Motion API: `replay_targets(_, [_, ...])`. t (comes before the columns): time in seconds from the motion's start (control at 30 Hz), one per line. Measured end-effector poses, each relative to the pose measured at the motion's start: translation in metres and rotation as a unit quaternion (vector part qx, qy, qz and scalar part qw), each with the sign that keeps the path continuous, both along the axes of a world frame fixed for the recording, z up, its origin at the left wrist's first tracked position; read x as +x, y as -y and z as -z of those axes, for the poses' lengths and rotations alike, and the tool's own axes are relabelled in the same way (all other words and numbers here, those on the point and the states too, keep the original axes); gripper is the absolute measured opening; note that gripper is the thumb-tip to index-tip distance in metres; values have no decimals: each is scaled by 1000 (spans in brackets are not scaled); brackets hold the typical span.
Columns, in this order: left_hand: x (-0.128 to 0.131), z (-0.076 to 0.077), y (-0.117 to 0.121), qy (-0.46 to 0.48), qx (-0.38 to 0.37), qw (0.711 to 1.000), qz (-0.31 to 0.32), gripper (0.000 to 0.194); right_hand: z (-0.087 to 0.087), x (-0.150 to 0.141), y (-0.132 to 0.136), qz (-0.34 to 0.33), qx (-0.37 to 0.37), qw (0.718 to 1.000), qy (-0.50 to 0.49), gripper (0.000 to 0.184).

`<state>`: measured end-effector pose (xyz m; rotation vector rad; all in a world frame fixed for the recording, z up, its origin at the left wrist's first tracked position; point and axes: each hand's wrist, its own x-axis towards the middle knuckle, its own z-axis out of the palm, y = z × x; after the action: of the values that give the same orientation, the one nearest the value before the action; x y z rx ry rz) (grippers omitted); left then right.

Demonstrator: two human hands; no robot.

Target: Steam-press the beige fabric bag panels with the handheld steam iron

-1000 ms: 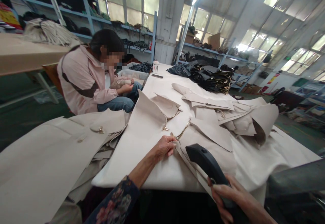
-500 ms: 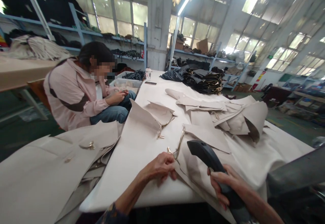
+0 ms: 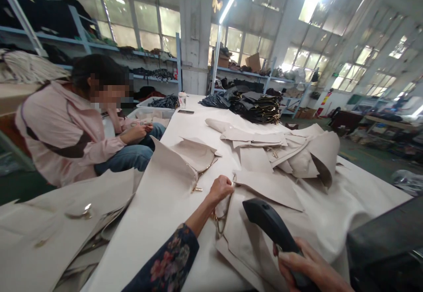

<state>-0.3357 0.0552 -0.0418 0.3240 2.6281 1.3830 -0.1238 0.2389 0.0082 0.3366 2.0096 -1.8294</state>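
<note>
Left arm [image 3: 172, 261] in dark navy sleeve — pink floral print, right wrist bare

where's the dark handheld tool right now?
In the head view, the dark grey plastic handheld tool sits low and right of centre, gripped by the right hand, its head over the beige fabric piece just right of the left hand.

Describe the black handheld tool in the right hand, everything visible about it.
The black tool looks like matte dark plastic, long and rounded, thicker at its blunt free end. It tilts up and to the left from the right hand, which wraps its lower end near the bottom edge of the picture, so that part is hidden. The free end hangs above the beige cut piece on the white table; whether it touches the piece cannot be told. No cord, button or marking shows.
</note>
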Motion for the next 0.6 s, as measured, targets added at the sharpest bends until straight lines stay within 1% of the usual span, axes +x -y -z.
replay_targets(0.1, [6,1,0,0,20,1000,13,24,3,-5,-1,15,-26,1000,-1,36])
replay_targets(0.23, [13,1,2,18,64,998,16,22,8,-19,0,-20,-84,996,7,35])
replay_targets(0.3, [15,2,3,35,90,995,18,24,7,-29,2,-22,-89,996,-14,31])
replay_targets(0.4, [14,5,4,57,120,991,21,28,4,-47,6,-5,-97,995,-30,26])
replay_targets(0.5, [9,9,3,67,126,990,20,27,2,-66,8,-11,-120,992,-44,23])
replay_targets(0.6, [9,10,-1,61,109,992,19,23,0,-82,6,-18,-124,990,-63,24])
